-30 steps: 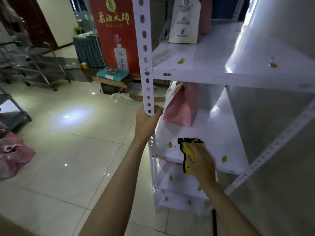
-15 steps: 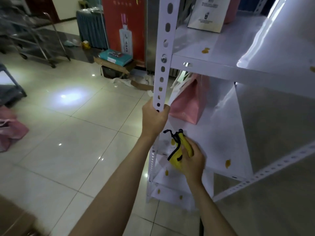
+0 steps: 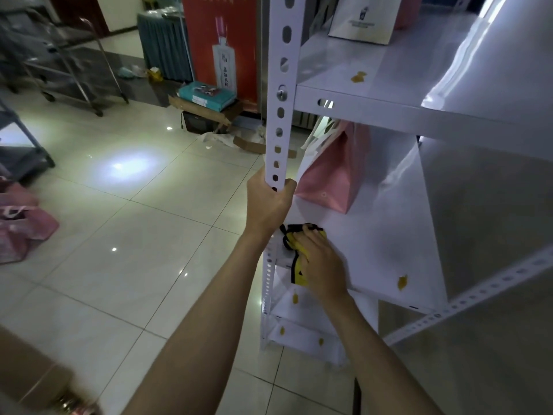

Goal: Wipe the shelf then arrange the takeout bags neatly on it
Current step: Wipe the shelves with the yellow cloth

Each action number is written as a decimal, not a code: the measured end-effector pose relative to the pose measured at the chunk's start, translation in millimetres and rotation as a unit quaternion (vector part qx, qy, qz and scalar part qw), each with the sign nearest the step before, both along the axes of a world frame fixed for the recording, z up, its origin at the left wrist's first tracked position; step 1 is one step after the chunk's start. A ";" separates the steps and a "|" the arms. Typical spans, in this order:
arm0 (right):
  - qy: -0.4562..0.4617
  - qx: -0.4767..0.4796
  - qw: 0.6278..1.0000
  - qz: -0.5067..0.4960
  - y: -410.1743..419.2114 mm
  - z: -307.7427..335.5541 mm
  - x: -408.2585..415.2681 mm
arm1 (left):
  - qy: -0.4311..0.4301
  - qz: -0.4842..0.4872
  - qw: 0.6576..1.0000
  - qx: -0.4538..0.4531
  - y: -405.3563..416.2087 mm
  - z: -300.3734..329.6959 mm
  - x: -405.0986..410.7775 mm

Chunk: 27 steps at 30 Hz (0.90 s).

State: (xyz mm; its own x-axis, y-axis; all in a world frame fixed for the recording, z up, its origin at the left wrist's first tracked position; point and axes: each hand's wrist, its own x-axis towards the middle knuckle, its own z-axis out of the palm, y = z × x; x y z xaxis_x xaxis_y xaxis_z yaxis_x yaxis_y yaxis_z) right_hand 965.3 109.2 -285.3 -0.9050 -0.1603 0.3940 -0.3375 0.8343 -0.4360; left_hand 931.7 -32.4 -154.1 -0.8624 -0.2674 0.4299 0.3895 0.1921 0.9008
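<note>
The white shelf (image 3: 386,235) has a yellow cloth (image 3: 299,271) with black edges lying on its front left corner, and the right hand (image 3: 321,265) presses down on the cloth with its fingers (image 3: 302,235) curled over it, holding it. A yellow spot (image 3: 402,282) sits on the same shelf near the front edge, well apart from the cloth. A pink bag (image 3: 335,172) stands at the back of this shelf on the left side, with white paper sticking out of its top. The left hand (image 3: 269,205) grips the white post (image 3: 279,94) full of holes at the shelf's front left corner, fingers wrapped tight round it, just above the cloth. The shelf above (image 3: 404,82) has another yellow spot (image 3: 358,77) and a white bag (image 3: 362,19) standing at the back. The lower shelves (image 3: 302,327) show more yellow spots. On the shiny tiled floor (image 3: 134,235) at the far left lies another pink bag (image 3: 21,229), and a red sign (image 3: 221,46) stands behind the post
</note>
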 end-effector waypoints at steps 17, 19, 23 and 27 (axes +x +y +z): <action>-0.090 -0.090 0.991 -0.052 -31.2 16.7 -40.1 | 0.019 0.022 1.000 0.010 0.9 -5.2 -3.9; -0.084 -0.079 0.993 -0.032 -38.2 14.2 -35.7 | 0.022 0.024 0.999 0.011 1.6 -5.4 -3.2; -0.071 -0.044 0.996 0.045 -10.9 6.5 -6.0 | 0.019 0.023 1.000 0.011 3.5 -4.4 -2.1; -0.021 -0.029 0.999 0.029 37.8 7.2 12.8 | 0.018 0.026 0.999 0.013 2.0 -4.5 -2.5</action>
